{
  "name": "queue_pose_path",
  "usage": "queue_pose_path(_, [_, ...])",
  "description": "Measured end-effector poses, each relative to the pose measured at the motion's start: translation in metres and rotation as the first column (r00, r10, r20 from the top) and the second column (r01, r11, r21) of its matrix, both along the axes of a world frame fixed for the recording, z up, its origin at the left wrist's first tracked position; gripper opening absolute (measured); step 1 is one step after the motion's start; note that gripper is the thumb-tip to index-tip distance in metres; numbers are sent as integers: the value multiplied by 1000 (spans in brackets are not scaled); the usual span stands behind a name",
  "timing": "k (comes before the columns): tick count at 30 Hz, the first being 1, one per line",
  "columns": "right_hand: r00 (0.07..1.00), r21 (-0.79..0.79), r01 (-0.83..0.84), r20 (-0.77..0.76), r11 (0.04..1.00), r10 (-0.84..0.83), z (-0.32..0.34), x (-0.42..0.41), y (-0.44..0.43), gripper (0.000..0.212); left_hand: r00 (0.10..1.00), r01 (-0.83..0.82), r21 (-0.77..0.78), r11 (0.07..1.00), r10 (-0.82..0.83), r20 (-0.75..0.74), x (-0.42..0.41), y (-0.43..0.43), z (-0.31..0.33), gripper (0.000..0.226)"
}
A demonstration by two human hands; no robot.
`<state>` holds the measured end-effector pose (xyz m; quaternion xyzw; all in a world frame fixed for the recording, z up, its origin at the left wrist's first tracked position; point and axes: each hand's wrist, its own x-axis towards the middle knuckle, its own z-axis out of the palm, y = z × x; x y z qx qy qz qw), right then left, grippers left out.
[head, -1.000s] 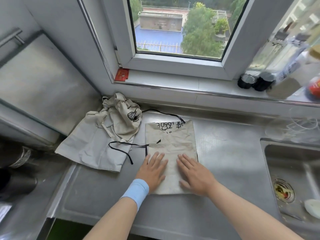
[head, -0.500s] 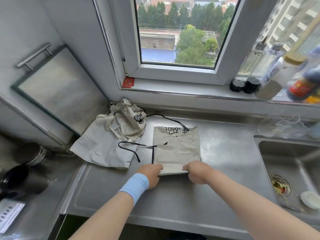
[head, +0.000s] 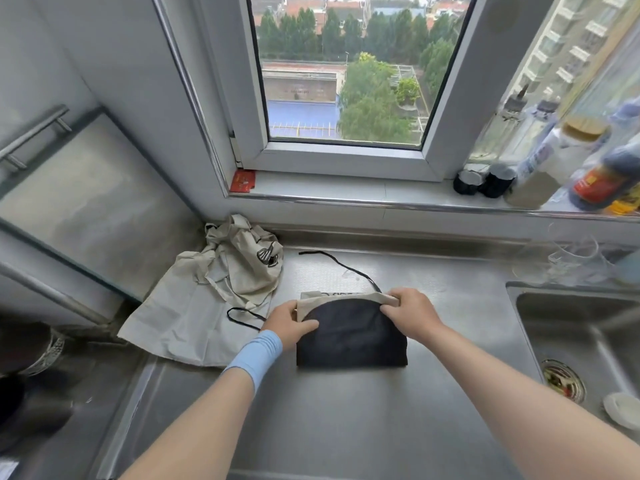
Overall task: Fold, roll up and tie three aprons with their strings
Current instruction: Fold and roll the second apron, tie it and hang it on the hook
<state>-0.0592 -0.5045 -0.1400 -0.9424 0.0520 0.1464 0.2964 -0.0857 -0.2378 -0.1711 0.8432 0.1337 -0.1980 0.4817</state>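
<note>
While it lies on the shiny steel counter [head: 346, 427], the folded apron with a beige front and dark back [head: 349, 341] is gripped at its far edge. One corner is pinched by the left hand [head: 289, 322], the other by the right hand [head: 410, 315]. Its thin black string [head: 347, 269] is spread out behind it. The crumpled beige cloth aprons [head: 214, 292] are heaped just to the left.

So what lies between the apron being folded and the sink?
Only bare steel counter separates the apron from the sink, as the head view shows.
</note>
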Motion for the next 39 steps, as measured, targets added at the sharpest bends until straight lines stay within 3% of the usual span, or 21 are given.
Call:
queue_pose_path(4, [999, -55, 3, 39, 998, -1, -29, 18, 4, 32, 1000, 5, 272, 962, -5, 1, 21, -10, -15, 36])
queue_pose_path(7, [998, -182, -11, 62, 983, 23, -49, 29, 5, 16, 996, -51, 441, 896, 13, 89, 32, -25, -22, 45])
queue_pose_path(9, [999, -225, -7, 29, 974, 14, -65, 34, 2, 16, 961, -73, 577, 813, -98, 259, 33, -35, -28, 56])
queue_pose_path(11, [1000, -242, -6, 11, 970, 9, -76, 36, -1, 22, 870, -4, 652, 758, -319, 376, 31, -47, -37, 57])
queue_pose_path(13, [999, -227, 7, 52, 974, 5, -83, 36, -2, 20, 771, 189, 726, 661, -558, 307, 27, -61, -50, 53])
queue_pose_path(15, [995, -196, 14, 99, 981, 5, -86, 35, -2, 22, 719, 382, 768, 514, -688, 102, 26, -71, -60, 51])
queue_pose_path(17, [992, -185, 21, 128, 983, 3, -87, 33, -1, 30, 718, 491, 747, 449, -694, -55, 31, -78, -67, 57])
queue_pose_path(20, [969, -362, -56, 205, 930, 138, -89, 28, -3, 59, 688, 507, 778, 372, -718, -104, 37, -86, -71, 64])
queue_pose_path(24, [890, -398, -306, 202, 865, 408, -100, 14, 4, 56, 693, 468, 787, 401, -719, -45, 36, -83, -84, 69])
queue_pose_path(30, [920, -369, -352, 30, 860, 390, -128, -4, -5, 71, 687, 457, 755, 471, -726, 37, 35, -70, -89, 59])
queue_pose_path(36, [881, -452, -400, 50, 797, 471, -116, -1, -13, 67, 690, 437, 782, 444, -724, 26, 40, -39, -86, 61])
queue_pose_path(39, [801, -443, -481, 128, 757, 584, -106, -4, -8, 58, 666, 427, 770, 473, -741, 86, 38, -46, -75, 53])
